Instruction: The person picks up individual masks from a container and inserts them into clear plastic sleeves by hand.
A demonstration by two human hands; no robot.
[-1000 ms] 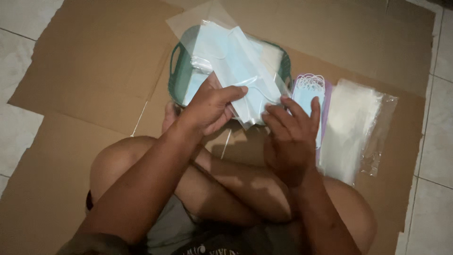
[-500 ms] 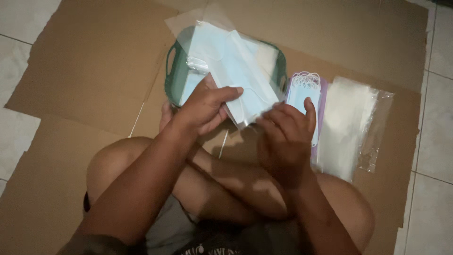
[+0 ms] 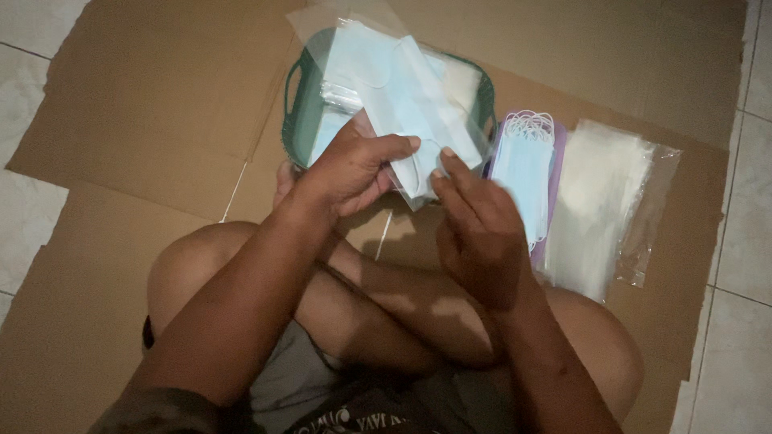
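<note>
Home floor: tiles (image 3: 24,233), flattened cardboard (image 3: 145,104).

The face mask (image 3: 402,96) held up at the centre is pale blue, sealed in a clear plastic sleeve (image 3: 354,48) with a glossy sheen. Behind it, at twelve o'clock, the basket (image 3: 296,112) is dark green. At two o'clock from the hands, a stack of masks (image 3: 523,173) is the same pale blue with white ear loops, lying on a lilac tray (image 3: 556,161). Further out at three o'clock, a pile of sleeves (image 3: 599,205) looks milky white where it is thick and clear at the edges. The cardboard (image 3: 161,104) underneath is plain brown. The floor tiles (image 3: 24,32) are off-white with dark grout lines. The shorts (image 3: 289,386) are grey.
</note>
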